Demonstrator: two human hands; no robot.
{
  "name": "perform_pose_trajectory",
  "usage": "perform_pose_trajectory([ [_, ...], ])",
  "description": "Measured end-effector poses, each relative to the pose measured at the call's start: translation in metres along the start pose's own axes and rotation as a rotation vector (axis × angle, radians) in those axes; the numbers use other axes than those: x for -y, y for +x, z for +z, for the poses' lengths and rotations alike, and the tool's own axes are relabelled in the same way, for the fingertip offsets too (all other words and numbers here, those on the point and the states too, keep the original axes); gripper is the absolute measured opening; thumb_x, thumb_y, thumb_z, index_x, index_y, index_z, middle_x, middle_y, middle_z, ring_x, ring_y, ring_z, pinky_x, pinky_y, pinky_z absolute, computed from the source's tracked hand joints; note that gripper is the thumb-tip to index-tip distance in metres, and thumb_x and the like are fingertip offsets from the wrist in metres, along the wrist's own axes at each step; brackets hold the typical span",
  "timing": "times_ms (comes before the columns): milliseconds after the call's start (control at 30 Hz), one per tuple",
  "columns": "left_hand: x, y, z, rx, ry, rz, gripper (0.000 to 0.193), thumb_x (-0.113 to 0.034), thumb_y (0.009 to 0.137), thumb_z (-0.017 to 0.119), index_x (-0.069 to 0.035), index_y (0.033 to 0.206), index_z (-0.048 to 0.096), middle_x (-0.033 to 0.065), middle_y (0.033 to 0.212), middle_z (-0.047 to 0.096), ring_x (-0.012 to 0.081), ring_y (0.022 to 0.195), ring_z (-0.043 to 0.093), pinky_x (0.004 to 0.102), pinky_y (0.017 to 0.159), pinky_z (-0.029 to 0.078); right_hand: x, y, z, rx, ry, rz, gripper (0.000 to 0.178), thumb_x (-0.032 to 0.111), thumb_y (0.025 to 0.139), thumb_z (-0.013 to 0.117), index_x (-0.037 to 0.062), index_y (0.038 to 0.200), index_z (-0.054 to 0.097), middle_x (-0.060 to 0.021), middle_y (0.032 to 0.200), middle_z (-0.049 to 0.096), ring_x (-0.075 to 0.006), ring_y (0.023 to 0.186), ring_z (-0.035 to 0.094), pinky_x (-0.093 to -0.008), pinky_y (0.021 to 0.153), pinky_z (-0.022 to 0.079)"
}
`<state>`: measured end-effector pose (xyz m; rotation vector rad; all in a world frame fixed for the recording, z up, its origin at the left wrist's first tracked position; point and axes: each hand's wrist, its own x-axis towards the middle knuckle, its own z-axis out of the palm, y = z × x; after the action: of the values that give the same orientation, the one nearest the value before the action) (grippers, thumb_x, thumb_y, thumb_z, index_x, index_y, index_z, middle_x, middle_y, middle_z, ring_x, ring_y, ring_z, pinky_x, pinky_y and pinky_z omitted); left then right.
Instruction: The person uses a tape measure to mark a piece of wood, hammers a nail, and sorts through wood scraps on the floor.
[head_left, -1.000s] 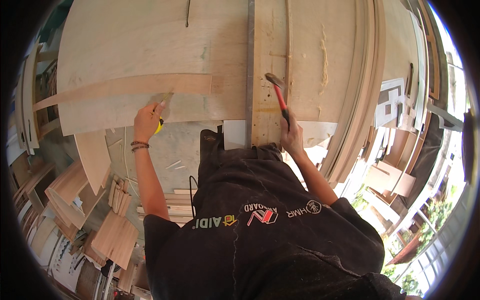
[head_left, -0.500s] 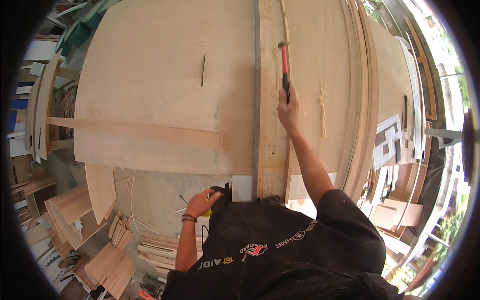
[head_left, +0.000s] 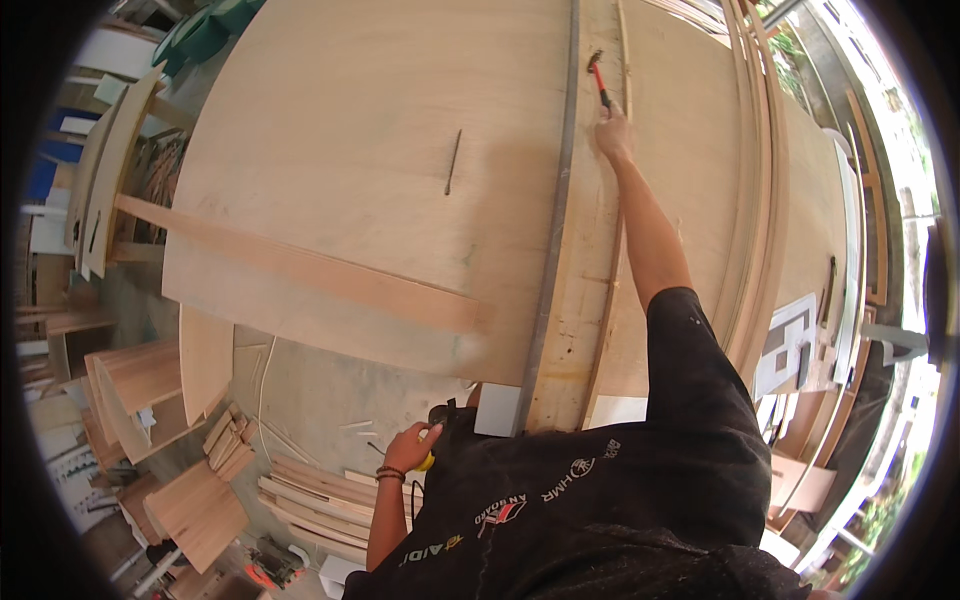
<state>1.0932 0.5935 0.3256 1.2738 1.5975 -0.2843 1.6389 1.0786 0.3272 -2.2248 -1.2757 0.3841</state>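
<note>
My right hand reaches far forward with its fingers wrapped round the handle of a hammer, red and black with a dark head. The head is over a long, pale wooden board stained in spots; I cannot tell whether it touches. A narrow wooden strip runs along the board's right side, a grey straight bar along its left. Down by my waist, my left hand is closed round a yellow thing, mostly hidden by the fingers.
Beneath the board spreads a large plywood sheet with a thin dark rod on it. A long plank sticks out leftward. Long strips lie at the right. Stacked offcuts and wooden panels crowd the floor at lower left.
My right hand has moved farther forward along the board with the hammer. The view has shifted and tilted, so the sheet appears turned. My left hand stays at my waist.
</note>
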Motion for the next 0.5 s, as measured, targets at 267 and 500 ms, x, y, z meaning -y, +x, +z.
perform_pose_trajectory([
  [267,-0.045,0.012,0.0,-0.133,-0.409,0.262,0.048,-0.051,0.102,0.058,-0.007,0.12,0.068,0.0177,0.115,0.073,0.0309,0.111,0.069,0.0371,0.095,0.051,-0.165,-0.101,0.005,-0.482,0.417,-0.263,0.043,0.012,0.095,0.062,-0.0047,0.135,0.06,-0.0161,0.129,0.066,-0.026,0.118,0.062,-0.0379,0.102,0.048],
  [500,-0.099,0.01,0.036,-0.055,-0.713,0.359,0.039,-0.044,0.103,0.059,-0.01,0.12,0.067,0.0112,0.114,0.071,0.0232,0.106,0.067,0.0343,0.094,0.05,-0.203,-0.319,-0.078,-0.192,-0.363,0.322,0.055,0.036,0.097,0.058,0.0212,0.15,0.052,-0.021,0.132,0.063,-0.0398,0.12,0.062,-0.0523,0.1,0.048],
])
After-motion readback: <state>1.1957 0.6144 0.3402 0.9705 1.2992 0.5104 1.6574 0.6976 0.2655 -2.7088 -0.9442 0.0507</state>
